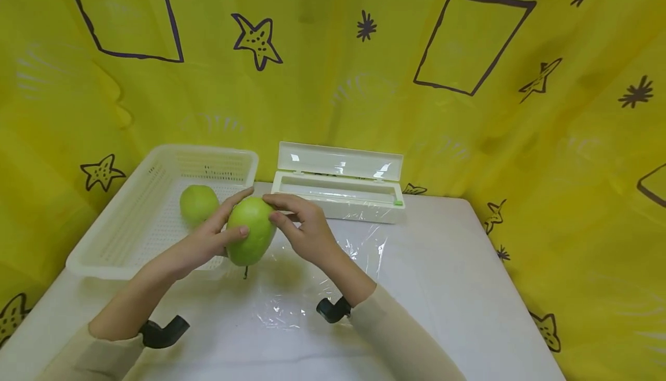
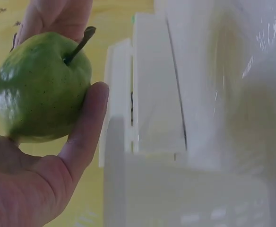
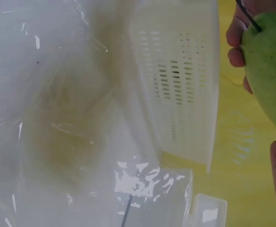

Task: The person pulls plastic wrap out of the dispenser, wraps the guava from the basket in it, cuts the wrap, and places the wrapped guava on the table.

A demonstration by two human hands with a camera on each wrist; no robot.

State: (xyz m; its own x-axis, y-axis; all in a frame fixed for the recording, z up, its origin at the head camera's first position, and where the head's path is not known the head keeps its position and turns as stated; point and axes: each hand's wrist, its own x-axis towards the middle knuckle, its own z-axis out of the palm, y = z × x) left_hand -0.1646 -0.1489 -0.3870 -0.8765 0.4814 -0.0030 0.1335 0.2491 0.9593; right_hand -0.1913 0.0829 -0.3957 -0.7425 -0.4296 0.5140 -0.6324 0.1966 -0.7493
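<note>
A green pear (image 1: 252, 232) with a dark stem is held up in front of the basket, above the table. My left hand (image 1: 210, 236) grips it from the left, the thumb across its near side and the fingers behind. From the right, my right hand (image 1: 307, 228) holds the same pear with bent index finger and thumb at its upper side. The left wrist view shows the pear (image 2: 43, 87) between left thumb and fingers. A sheet of clear plastic wrap (image 1: 281, 310) lies on the table below, running from the open white wrap dispenser (image 1: 338, 200).
At the left stands a white perforated basket (image 1: 99, 254) with another green fruit (image 1: 199, 204) inside. The dispenser's lid (image 1: 340, 160) leans back near the yellow curtain (image 1: 322, 80). A white cover lies over the table (image 1: 442, 288), whose right edge runs beside the curtain.
</note>
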